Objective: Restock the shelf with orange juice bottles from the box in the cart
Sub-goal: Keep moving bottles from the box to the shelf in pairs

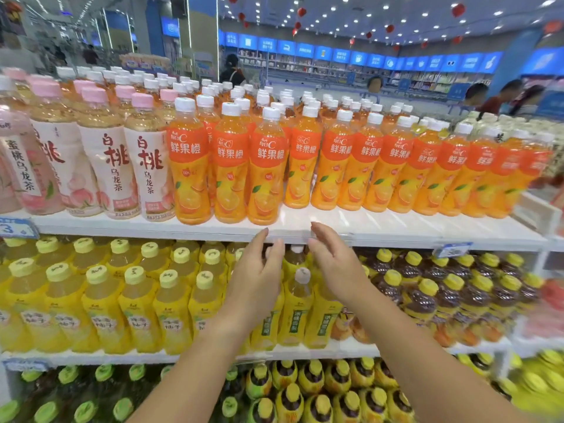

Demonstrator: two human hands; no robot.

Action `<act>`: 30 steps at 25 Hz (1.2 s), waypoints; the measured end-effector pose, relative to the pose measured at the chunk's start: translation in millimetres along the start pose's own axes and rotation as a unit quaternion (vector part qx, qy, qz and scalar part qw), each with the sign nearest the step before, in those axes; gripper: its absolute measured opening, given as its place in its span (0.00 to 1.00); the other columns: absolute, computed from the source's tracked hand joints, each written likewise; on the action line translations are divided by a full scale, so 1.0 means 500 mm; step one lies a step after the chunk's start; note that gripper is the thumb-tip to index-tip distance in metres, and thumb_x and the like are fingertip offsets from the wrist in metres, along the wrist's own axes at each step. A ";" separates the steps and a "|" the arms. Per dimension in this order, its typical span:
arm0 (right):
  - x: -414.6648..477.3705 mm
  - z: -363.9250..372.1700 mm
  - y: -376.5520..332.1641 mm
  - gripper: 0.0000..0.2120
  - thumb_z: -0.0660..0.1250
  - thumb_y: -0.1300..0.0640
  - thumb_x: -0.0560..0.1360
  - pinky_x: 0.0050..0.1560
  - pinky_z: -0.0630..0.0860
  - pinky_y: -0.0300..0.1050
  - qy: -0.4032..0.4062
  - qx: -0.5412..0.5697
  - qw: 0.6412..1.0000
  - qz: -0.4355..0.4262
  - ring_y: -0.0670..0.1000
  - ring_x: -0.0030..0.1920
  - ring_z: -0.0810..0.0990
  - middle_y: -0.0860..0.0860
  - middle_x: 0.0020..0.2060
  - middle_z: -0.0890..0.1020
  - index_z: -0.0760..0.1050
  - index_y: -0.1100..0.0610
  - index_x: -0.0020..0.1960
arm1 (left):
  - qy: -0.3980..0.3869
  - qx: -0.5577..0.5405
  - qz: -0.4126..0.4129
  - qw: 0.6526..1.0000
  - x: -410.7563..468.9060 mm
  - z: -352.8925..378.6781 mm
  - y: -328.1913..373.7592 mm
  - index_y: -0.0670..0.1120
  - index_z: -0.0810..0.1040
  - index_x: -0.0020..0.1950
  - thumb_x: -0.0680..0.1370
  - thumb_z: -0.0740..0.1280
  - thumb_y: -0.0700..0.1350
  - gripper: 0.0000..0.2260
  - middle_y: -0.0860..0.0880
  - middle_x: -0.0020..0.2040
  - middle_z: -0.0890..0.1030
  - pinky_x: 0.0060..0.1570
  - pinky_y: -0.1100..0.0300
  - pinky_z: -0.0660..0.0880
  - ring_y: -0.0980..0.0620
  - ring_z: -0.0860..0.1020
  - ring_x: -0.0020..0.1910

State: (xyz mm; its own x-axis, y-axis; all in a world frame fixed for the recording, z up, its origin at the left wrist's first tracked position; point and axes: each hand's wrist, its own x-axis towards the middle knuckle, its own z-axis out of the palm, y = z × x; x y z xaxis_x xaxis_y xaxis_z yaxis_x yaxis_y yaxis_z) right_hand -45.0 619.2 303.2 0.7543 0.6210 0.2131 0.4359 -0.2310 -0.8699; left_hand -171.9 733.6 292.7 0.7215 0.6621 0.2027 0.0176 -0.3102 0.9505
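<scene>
On the top white shelf board, clear plastic orange juice bottles with white caps and orange labels stood upright in close rows running back from the front. The three leftmost bottles of the front row stood nearer the shelf edge. The rest of that row sat further back, with a bare strip of board before them.

Just below and in front of that strip, the left hand and the right hand were raised side by side, a little apart. Both had their fingers extended and relaxed, palms turned toward each other, and neither held anything. The fingertips of both reached the shelf's front edge; whether they touched it could not be told.

To the left of the orange juice stood pale peach tea bottles with pink caps. A blue price tag was fixed to the shelf edge at far left. On the shelf beneath, behind the hands, stood yellow-labelled bottles with yellow caps. To their right were dark-liquid bottles, also yellow-capped. Green-capped bottles filled the lowest shelf at left. Blue wall signs lined the store's far side.
</scene>
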 end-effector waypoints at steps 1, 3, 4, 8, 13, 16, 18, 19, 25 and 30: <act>-0.022 -0.017 0.006 0.30 0.60 0.40 0.78 0.73 0.67 0.48 0.003 0.001 1.000 0.005 0.44 0.74 0.68 0.43 0.74 0.70 0.65 0.47 0.77 | -0.018 -0.006 0.003 1.000 -0.013 0.015 0.005 0.54 0.61 0.80 0.80 0.55 0.65 0.30 0.57 0.76 0.67 0.71 0.53 0.66 0.58 0.66 0.74; -0.073 -0.059 0.024 0.28 0.61 0.42 0.80 0.71 0.67 0.46 0.012 0.010 1.000 0.018 0.43 0.73 0.68 0.40 0.72 0.70 0.64 0.47 0.78 | -0.057 -0.007 0.018 0.998 -0.046 0.051 0.023 0.53 0.60 0.80 0.82 0.56 0.63 0.29 0.57 0.76 0.67 0.73 0.53 0.66 0.57 0.66 0.75; -0.100 -0.082 0.035 0.26 0.61 0.44 0.81 0.70 0.67 0.45 0.022 0.016 0.999 0.029 0.43 0.73 0.68 0.40 0.72 0.70 0.64 0.47 0.78 | -0.069 0.003 0.027 0.997 -0.061 0.069 0.030 0.53 0.60 0.81 0.82 0.56 0.63 0.29 0.58 0.77 0.66 0.73 0.54 0.65 0.58 0.65 0.75; -0.238 -0.194 0.108 0.24 0.59 0.47 0.83 0.73 0.67 0.49 0.068 0.013 0.994 0.081 0.43 0.73 0.67 0.43 0.75 0.69 0.62 0.47 0.79 | -0.124 0.039 0.044 0.991 -0.142 0.174 0.059 0.52 0.60 0.81 0.83 0.56 0.62 0.28 0.56 0.78 0.64 0.76 0.52 0.61 0.57 0.62 0.77; -0.469 -0.357 0.219 0.25 0.59 0.44 0.83 0.73 0.68 0.54 0.147 0.026 0.976 0.159 0.46 0.74 0.67 0.43 0.75 0.68 0.62 0.45 0.78 | -0.246 0.037 0.030 0.968 -0.305 0.366 0.090 0.53 0.57 0.82 0.79 0.54 0.69 0.35 0.57 0.80 0.61 0.76 0.48 0.63 0.56 0.63 0.77; -0.615 -0.446 0.283 0.24 0.59 0.46 0.83 0.72 0.68 0.51 0.186 0.046 0.962 0.193 0.47 0.73 0.69 0.45 0.73 0.70 0.63 0.47 0.78 | -0.314 0.049 0.008 0.948 -0.410 0.480 0.101 0.54 0.57 0.81 0.81 0.55 0.66 0.32 0.58 0.80 0.61 0.76 0.49 0.61 0.55 0.61 0.78; -0.724 -0.499 0.325 0.24 0.60 0.46 0.83 0.73 0.67 0.51 0.217 0.060 0.949 0.222 0.48 0.73 0.69 0.46 0.73 0.71 0.63 0.47 0.78 | -0.353 0.040 -0.013 0.935 -0.487 0.557 0.110 0.53 0.59 0.81 0.81 0.57 0.64 0.30 0.57 0.79 0.62 0.75 0.53 0.61 0.56 0.62 0.77; -0.774 -0.521 0.346 0.23 0.60 0.47 0.83 0.74 0.66 0.52 0.235 0.067 0.942 0.232 0.49 0.73 0.70 0.48 0.74 0.71 0.65 0.47 0.77 | -0.366 0.035 -0.023 0.930 -0.521 0.592 0.111 0.53 0.60 0.80 0.82 0.58 0.62 0.29 0.56 0.79 0.62 0.74 0.56 0.61 0.56 0.63 0.77; -1.046 -0.643 0.446 0.24 0.62 0.52 0.83 0.74 0.63 0.42 0.344 0.062 0.881 0.319 0.48 0.73 0.69 0.50 0.74 0.70 0.65 0.56 0.77 | -0.476 0.038 -0.022 0.878 -0.712 0.802 0.113 0.46 0.64 0.78 0.84 0.61 0.51 0.24 0.52 0.76 0.67 0.61 0.66 0.62 0.54 0.66 0.75; -1.207 -0.704 0.508 0.21 0.63 0.57 0.83 0.65 0.66 0.30 0.440 0.074 0.810 0.380 0.46 0.68 0.72 0.50 0.69 0.74 0.68 0.58 0.75 | -0.579 0.051 -0.038 0.813 -0.801 0.977 0.075 0.45 0.64 0.79 0.82 0.64 0.52 0.26 0.47 0.76 0.69 0.66 0.62 0.63 0.55 0.69 0.71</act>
State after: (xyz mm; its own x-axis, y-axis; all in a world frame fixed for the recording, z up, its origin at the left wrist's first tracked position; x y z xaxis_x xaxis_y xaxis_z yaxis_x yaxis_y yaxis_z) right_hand -216.4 -77.8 110.2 0.8636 -0.4480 -0.2314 -0.3339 -0.1642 -0.9282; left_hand -122.2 123.5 131.9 0.8826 -0.3859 -0.2685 0.1065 -0.3922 0.9137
